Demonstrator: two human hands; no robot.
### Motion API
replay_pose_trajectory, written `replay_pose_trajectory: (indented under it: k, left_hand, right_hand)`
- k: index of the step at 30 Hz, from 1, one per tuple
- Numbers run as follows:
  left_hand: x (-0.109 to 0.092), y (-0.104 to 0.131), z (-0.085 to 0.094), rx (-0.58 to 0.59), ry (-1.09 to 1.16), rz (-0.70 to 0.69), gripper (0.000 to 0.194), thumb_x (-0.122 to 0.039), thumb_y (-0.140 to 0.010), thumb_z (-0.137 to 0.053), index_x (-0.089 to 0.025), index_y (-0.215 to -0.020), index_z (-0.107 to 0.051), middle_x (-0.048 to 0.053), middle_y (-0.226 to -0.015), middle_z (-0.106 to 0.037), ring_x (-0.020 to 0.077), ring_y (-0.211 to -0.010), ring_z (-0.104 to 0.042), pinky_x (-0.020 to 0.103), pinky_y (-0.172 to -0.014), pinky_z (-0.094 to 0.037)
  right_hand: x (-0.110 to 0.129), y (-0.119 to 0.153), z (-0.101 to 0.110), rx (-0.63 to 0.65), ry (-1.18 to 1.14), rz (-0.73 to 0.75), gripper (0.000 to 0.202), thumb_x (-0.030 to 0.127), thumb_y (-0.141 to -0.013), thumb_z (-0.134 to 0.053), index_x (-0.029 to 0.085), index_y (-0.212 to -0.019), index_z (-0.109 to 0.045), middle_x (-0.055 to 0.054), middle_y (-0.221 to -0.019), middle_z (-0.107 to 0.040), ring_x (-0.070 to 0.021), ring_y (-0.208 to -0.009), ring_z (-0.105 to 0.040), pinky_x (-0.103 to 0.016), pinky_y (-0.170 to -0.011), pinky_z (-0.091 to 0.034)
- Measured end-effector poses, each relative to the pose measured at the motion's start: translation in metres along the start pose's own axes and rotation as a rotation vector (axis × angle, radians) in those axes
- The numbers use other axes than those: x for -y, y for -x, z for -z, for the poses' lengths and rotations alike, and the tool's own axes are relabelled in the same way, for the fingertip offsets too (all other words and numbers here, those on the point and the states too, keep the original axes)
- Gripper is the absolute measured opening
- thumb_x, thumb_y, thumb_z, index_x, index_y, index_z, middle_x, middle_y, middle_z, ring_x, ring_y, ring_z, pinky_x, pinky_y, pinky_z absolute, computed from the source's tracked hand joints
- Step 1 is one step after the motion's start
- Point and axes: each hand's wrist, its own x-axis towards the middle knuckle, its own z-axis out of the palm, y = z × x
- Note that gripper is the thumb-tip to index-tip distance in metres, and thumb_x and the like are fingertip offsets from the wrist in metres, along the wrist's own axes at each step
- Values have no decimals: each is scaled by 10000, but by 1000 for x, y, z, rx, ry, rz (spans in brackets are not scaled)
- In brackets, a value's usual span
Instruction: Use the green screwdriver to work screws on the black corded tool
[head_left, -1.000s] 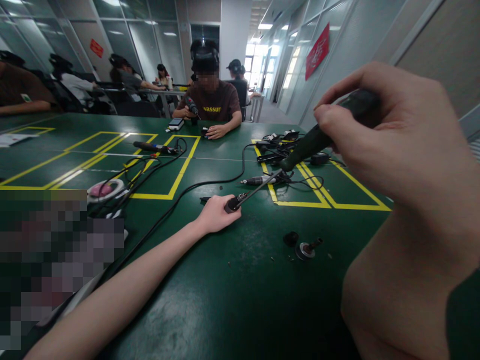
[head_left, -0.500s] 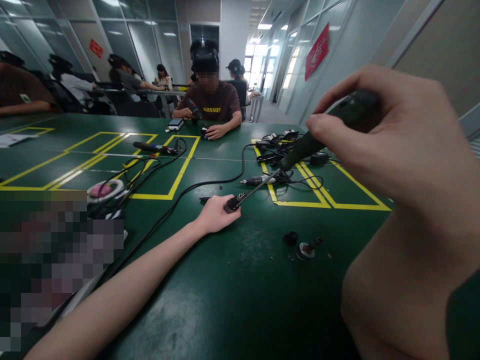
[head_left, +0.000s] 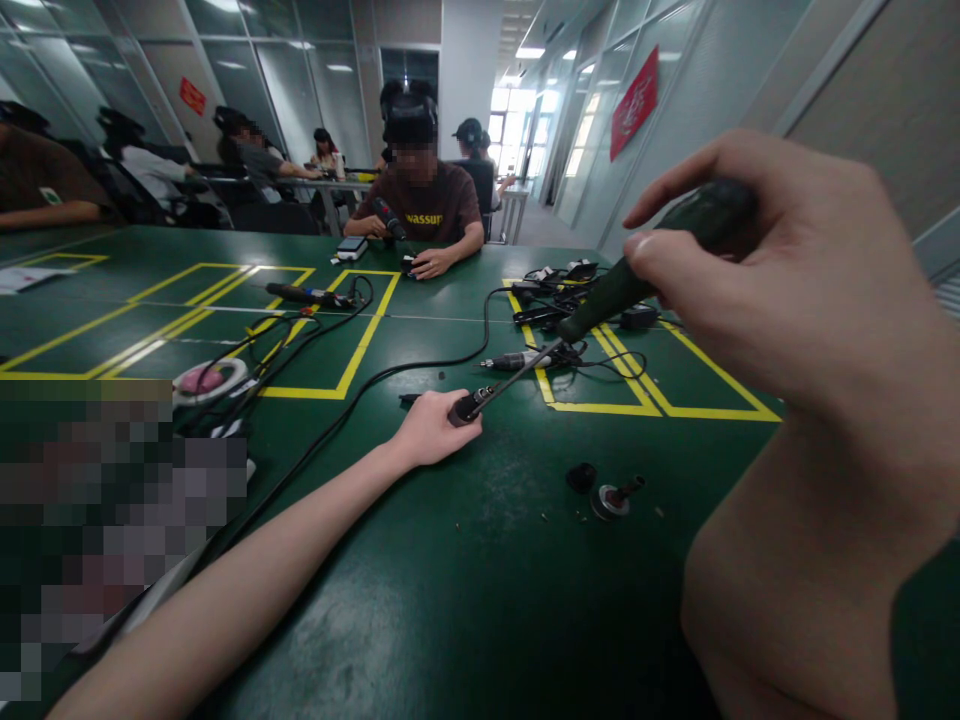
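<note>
My right hand (head_left: pixel 810 270) is closed around the dark green handle of a screwdriver (head_left: pixel 609 298). Its thin metal shaft slants down to the left, and the tip meets the end of a black cylindrical tool body (head_left: pixel 465 408), where small metal parts show. Wrapped round that tool body, my left hand (head_left: pixel 431 432) rests low over the green table (head_left: pixel 480 600); most of the body is hidden in the fist. To the right on the tabletop lie a small black cap (head_left: pixel 581 477) and a round metal part with a short stem (head_left: pixel 611 502).
Tangled black cables and adapters (head_left: pixel 555 290) lie beyond, with a grey-black pen-shaped tool (head_left: pixel 517 361) in front. A long black cable (head_left: pixel 360 385) crosses the table. A roll of white tape (head_left: pixel 232 385) sits left. Across the table a person (head_left: pixel 424 205) handles a power tool.
My right hand and the screwdriver's handle have shifted very slightly, the thumb and fingertip a little to the right. My left hand and the tool body stay in place.
</note>
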Motion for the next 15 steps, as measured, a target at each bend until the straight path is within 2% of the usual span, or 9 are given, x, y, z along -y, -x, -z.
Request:
replay_pose_trajectory:
  k: [1,3,5,7,12,15]
  left_hand:
    - [0,0,0,-1,-1,1,260,-269,-822,-643,-205,-640,-469,-60,-581,-460,106,-569,-418,248,-610,-310]
    - [-1,0,0,-1,-3,0,258,-267,-822,-642,-204,-638,-471,-61,-580,-454,103,-563,-406,249,-608,-307]
    - [-1,0,0,-2,-8,-2,259,-265,-821,-645,-203,-636,-476,-62,-577,-448,102,-560,-398,248,-604,-304]
    - [-2,0,0,-3,-11,-1,257,-261,-819,-652,-203,-634,-483,-64,-569,-442,103,-557,-395,247,-596,-301]
    - [-2,-1,0,-5,-10,1,249,-255,-817,-655,-203,-638,-490,-64,-557,-439,105,-551,-396,247,-586,-297]
    - [-1,-1,0,-7,-10,3,251,-263,-816,-650,-205,-638,-482,-63,-562,-443,105,-554,-404,246,-593,-302]
  right_hand:
    - [1,0,0,2,3,-2,88,151,-779,-694,224,-801,-650,34,-709,-562,-115,-626,-494,-287,-595,-384]
    - [0,0,1,5,6,17,89,242,-826,-726,223,-794,-645,18,-720,-581,-130,-650,-526,-296,-608,-403]
    - [-3,1,1,-3,8,53,237,398,-886,-735,223,-761,-634,2,-692,-576,-152,-660,-550,-313,-608,-410]
    - [-7,1,1,1,4,74,315,477,-903,-725,224,-739,-632,-8,-670,-581,-172,-672,-582,-327,-608,-414]
    - [-12,0,2,11,-24,93,67,296,-800,-667,230,-806,-654,-5,-782,-674,-170,-744,-632,-311,-648,-456]
    - [-9,0,2,25,-27,91,80,308,-792,-672,231,-790,-651,-6,-755,-644,-166,-702,-595,-313,-630,-449]
